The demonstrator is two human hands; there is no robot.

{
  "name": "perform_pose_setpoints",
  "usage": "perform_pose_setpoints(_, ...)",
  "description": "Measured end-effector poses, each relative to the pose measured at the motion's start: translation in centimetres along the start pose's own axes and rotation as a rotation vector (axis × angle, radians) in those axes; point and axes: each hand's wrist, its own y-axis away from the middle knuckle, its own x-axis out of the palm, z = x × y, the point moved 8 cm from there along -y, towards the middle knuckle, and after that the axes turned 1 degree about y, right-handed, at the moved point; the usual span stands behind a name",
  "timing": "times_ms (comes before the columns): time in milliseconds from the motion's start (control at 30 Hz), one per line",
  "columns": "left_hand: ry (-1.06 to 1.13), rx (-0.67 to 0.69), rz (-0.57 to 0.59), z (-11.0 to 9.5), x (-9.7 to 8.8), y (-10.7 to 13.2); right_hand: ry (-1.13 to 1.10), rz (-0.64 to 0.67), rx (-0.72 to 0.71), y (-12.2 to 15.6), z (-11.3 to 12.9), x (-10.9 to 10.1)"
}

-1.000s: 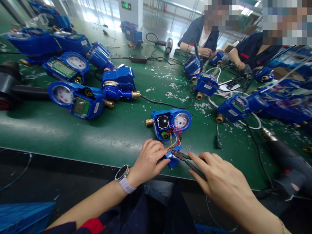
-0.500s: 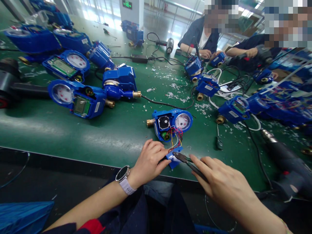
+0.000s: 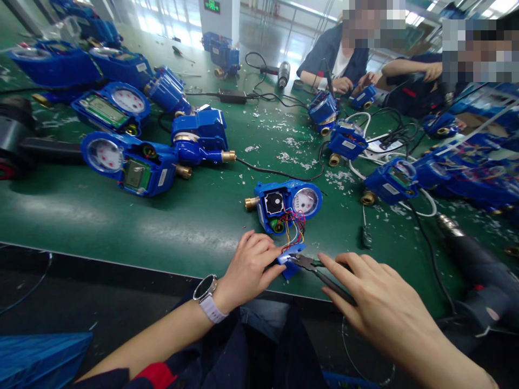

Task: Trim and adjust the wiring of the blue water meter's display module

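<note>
An opened blue water meter lies on the green table in front of me, with a white dial and a bundle of coloured wires running down to a small blue module. My left hand, a watch on its wrist, pinches that module at the table's front edge. My right hand grips the handles of small pliers; their jaws touch the module where the wires end.
Several more blue meters lie at left and far right. A black power tool lies at right, a small screwdriver beside the meter. Cables and white scraps litter the middle. Two other people work at the far right.
The view has shifted slightly. Both of my hands stay at the module with the pliers. A far person's arm has lifted.
</note>
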Motion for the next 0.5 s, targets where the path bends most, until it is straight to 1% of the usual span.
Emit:
perform_pose_setpoints(100, -0.006, 0.002, -0.002, 0.0, -0.1, 0.0, 0.055, -0.007, -0.004, -0.5, 0.5, -0.4)
perform_pose_setpoints(267, -0.002, -0.011, 0.007, 0.1, 0.0, 0.0, 0.101, 0.014, 0.034, -1.0, 0.8, -0.9)
perform_pose_setpoints(500, -0.003, -0.030, 0.033, 0.3, 0.2, 0.1, 0.142, 0.004, 0.050, -1.0, 1.2, -1.0)
